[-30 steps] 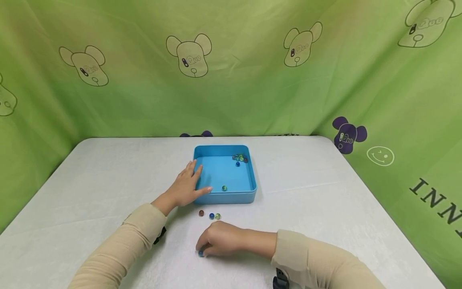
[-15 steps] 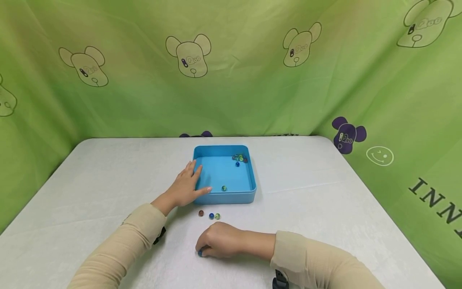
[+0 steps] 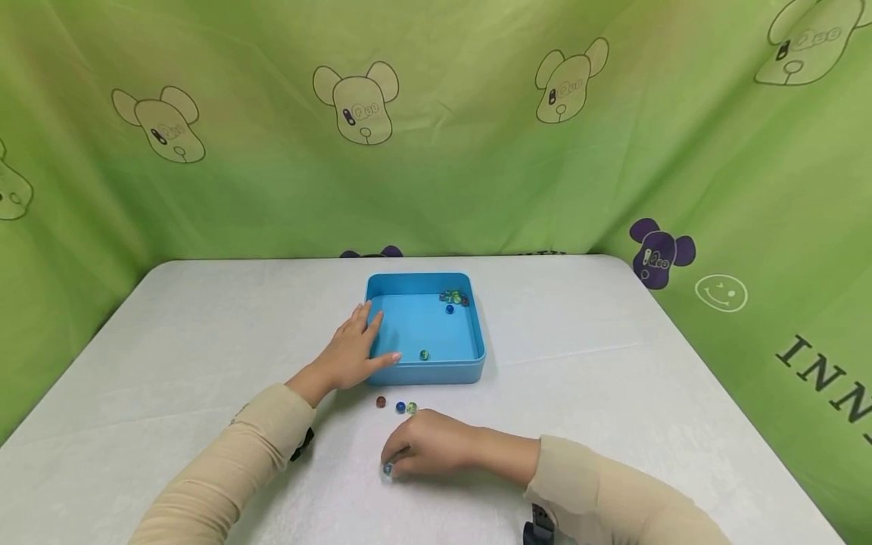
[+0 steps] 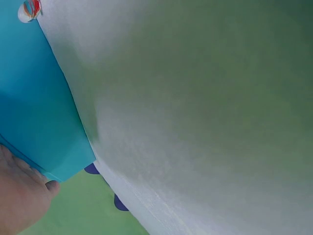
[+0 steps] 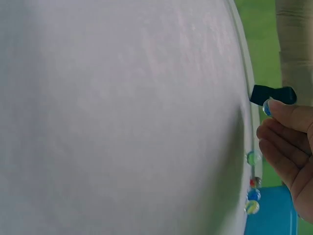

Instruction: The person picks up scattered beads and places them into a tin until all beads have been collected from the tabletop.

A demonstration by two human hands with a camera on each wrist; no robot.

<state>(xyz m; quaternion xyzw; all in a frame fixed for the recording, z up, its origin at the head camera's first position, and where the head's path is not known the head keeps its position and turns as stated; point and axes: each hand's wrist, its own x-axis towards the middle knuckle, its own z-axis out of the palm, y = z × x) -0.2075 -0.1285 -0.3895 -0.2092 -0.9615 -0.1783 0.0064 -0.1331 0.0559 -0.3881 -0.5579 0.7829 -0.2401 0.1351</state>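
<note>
My right hand (image 3: 432, 445) pinches a clear-blue marble (image 3: 387, 469) between thumb and finger, near the front of the table. That marble (image 5: 267, 107) shows at the thumb tip in the right wrist view. With fingers spread, my left hand (image 3: 349, 354) rests on the left rim of a blue square box (image 3: 446, 372), its thumb over the front edge. Between the box and my right hand lie a brown marble (image 3: 381, 402), a dark blue marble (image 3: 400, 407) and a yellow-green marble (image 3: 412, 407). A green marble (image 5: 252, 157) lies farther along in the right wrist view.
Inside the box, several marbles (image 3: 455, 297) cluster in the far right corner. A blue marble (image 3: 450, 309) sits just before them, and a green marble (image 3: 425, 355) near the front wall. White cloth covers the table (image 3: 586, 363); a green printed curtain (image 3: 463, 182) hangs behind.
My right hand has closed its fingertips on the blue marble and shifted slightly up and to the right with it. The left hand and the box have stayed in place.
</note>
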